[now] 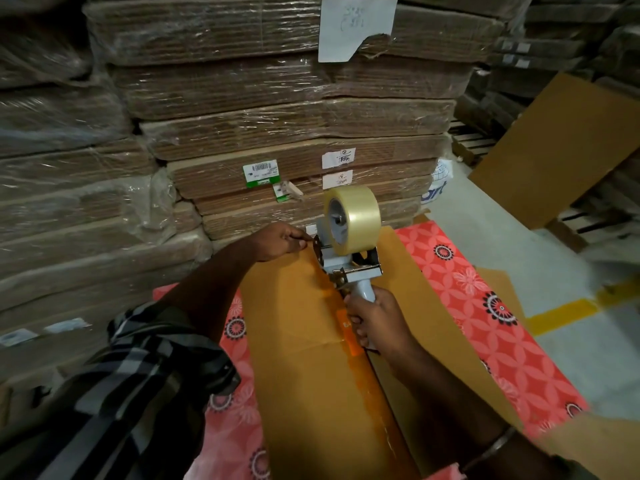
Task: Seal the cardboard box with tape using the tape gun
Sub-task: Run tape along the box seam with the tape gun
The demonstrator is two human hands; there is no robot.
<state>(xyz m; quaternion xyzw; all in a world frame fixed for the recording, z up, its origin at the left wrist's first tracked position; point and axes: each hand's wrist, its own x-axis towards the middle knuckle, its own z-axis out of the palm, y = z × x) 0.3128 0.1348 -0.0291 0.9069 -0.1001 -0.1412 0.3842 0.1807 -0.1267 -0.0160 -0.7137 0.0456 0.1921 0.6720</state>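
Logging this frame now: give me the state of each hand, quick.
Left hand: fingers pinched at the front end of the tape gun, apparently on the tape end; hard to tell exactly.
Right hand: gripping the tape gun's handle over the cardboard box.

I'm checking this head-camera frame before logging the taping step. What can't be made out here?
- Near end of the cardboard box: cut off by the bottom edge of the head view.
- Tape end: hidden between the left hand and the front of the tape gun.
- Gun handle: mostly covered by the right hand.
- Writing on the white labels on the stacked bundles: too small to read.
- Seam beneath the gun: hidden by it.
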